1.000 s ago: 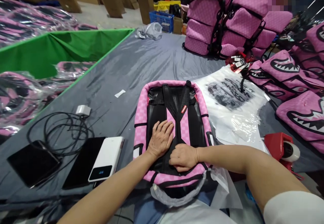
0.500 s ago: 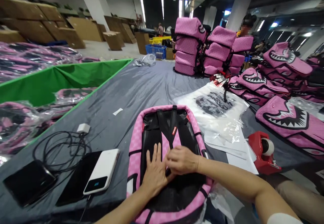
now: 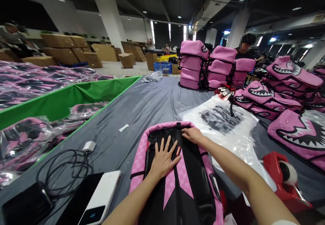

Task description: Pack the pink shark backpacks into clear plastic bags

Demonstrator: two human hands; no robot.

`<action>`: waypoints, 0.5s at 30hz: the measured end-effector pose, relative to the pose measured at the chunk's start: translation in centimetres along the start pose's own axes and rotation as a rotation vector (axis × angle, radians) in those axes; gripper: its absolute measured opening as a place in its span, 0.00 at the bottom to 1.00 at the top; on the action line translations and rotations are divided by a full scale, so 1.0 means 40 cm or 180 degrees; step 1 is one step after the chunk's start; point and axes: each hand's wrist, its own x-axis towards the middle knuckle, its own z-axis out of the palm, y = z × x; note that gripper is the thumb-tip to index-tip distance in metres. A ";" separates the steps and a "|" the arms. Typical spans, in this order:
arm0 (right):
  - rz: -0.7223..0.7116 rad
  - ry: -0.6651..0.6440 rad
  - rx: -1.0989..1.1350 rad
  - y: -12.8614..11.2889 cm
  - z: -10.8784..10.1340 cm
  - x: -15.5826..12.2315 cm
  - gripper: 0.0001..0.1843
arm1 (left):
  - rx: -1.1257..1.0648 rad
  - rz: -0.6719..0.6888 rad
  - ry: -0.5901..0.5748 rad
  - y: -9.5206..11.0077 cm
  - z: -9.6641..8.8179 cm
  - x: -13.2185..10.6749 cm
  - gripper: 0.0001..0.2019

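A pink checkered backpack (image 3: 201,181) lies with its black back panel facing up, top end away from me. Spread flat on the upper left of that panel is my left hand (image 3: 164,159), fingers apart. My right hand (image 3: 193,136) is at the upper right of the backpack, its fingers bent and drawn together; whatever they pinch is hidden. Between the hands sits a small red label (image 3: 178,150) above two pink pointed stripes. A black buckle or loop (image 3: 178,125) shows at the top rim, just left of my right fingertips.
White printed plastic bags (image 3: 220,116) and a red tape dispenser (image 3: 275,174) are at the right. Pink backpacks (image 3: 194,64) stand stacked behind. At left lie a white power bank (image 3: 104,191), black cables (image 3: 68,170) and a green-walled bin (image 3: 114,89). A person (image 3: 247,45) is beyond the stacks.
My right hand has moved from the panel's middle up to the top right of the backpack. My left hand has shifted upward with fingers more spread. The pink stripes now lie uncovered. The view has tilted up.
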 end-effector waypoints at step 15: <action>0.1638 0.0933 0.0746 0.289 0.086 0.129 0.16 | 0.0026 0.0016 0.0404 -0.029 0.054 -0.024 0.36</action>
